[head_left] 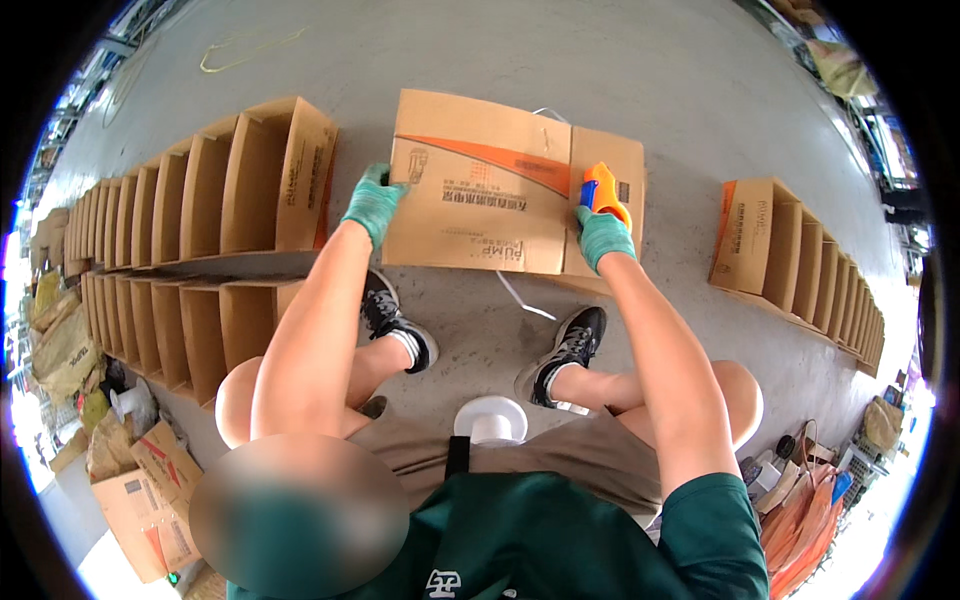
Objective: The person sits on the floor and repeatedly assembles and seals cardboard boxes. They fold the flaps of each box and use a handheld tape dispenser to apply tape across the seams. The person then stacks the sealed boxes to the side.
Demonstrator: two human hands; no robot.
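In front of me is a brown cardboard box (480, 190) with an orange stripe and dark print, raised between my hands. My left hand (374, 205), in a green glove, grips its left edge. My right hand (606, 238), also gloved in green, is closed round a yellow-orange and blue hand tool (605, 195) over the box's right part. The tool's exact kind cannot be made out. A pale strap (525, 298) sticks out below the box's near edge, and a thin loop of similar strap shows at its far edge.
Rows of open cardboard boxes stand at left (205, 195) and right (790, 260). My shoes (395, 320) are on the grey floor, beside a white round stool (490, 420). Sacks and cartons (145, 500) lie lower left; an orange bag (805, 530) lies lower right.
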